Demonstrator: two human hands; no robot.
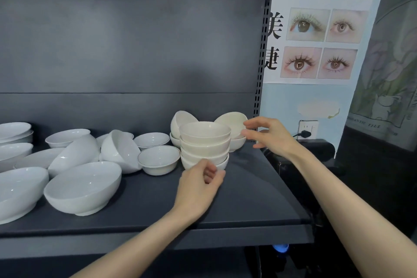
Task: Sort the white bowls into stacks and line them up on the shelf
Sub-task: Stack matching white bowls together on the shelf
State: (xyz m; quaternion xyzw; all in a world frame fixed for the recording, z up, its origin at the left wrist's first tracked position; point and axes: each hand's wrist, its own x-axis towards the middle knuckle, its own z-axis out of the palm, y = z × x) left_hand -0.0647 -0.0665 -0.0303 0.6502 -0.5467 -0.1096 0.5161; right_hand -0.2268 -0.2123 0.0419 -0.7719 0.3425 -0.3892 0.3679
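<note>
Toward the right end of the dark shelf (259,187), a stack of four cream bowls (205,142), upright and nested. Left hand (198,187) just at the foot of that stack, fingers loosely curled with nothing seen in their hold; contact with the lowest bowl unclear. Right hand (269,136) spread wide, fingers straight and apart, tips at the rim of a tilted cream bowl (230,122) behind the stack; touching or not, hard to tell. A second tipped bowl (180,119) behind on the left. Further left, a jumble of loose white bowls, among them a large tilted bowl (83,187) and a gold-rimmed small bowl (159,159). Beside the shelf, an eyelash poster (316,40)
</note>
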